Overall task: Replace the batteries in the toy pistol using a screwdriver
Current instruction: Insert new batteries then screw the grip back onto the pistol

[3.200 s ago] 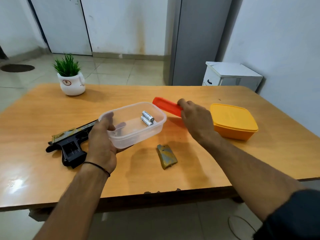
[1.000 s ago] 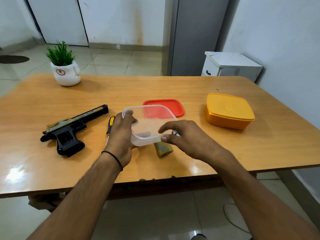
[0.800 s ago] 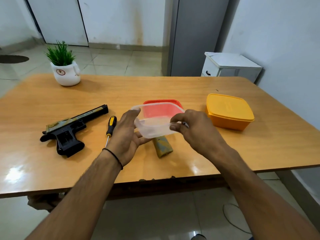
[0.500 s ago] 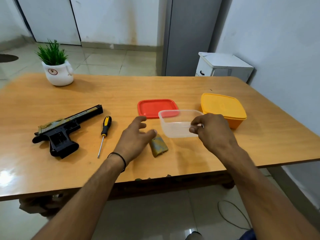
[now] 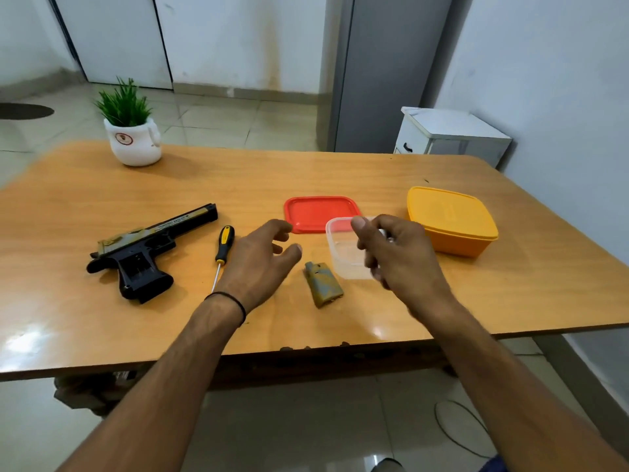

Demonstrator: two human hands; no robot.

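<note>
The toy pistol [image 5: 149, 248] lies on its side on the wooden table [image 5: 102, 199], well to the left of both hands, its open grip toward the near edge. A screwdriver [image 5: 223, 250] lies between it and the left hand [image 5: 260, 264], which hovers empty with fingers spread. The olive battery cover [image 5: 323, 284] lies between the hands. The right hand [image 5: 398, 253] is blurred over the clear plastic container [image 5: 343, 248]; its grip cannot be told. A red lid [image 5: 320, 212] lies just beyond.

Black toy pistol [image 5: 143, 252] with mottled gold slide, yellow-and-black screwdriver [image 5: 223, 248], red lid [image 5: 318, 212], clear tub [image 5: 345, 253], orange box [image 5: 451, 219], olive-gold mottled cover [image 5: 323, 284], white pot [image 5: 134, 141] with green plant.
</note>
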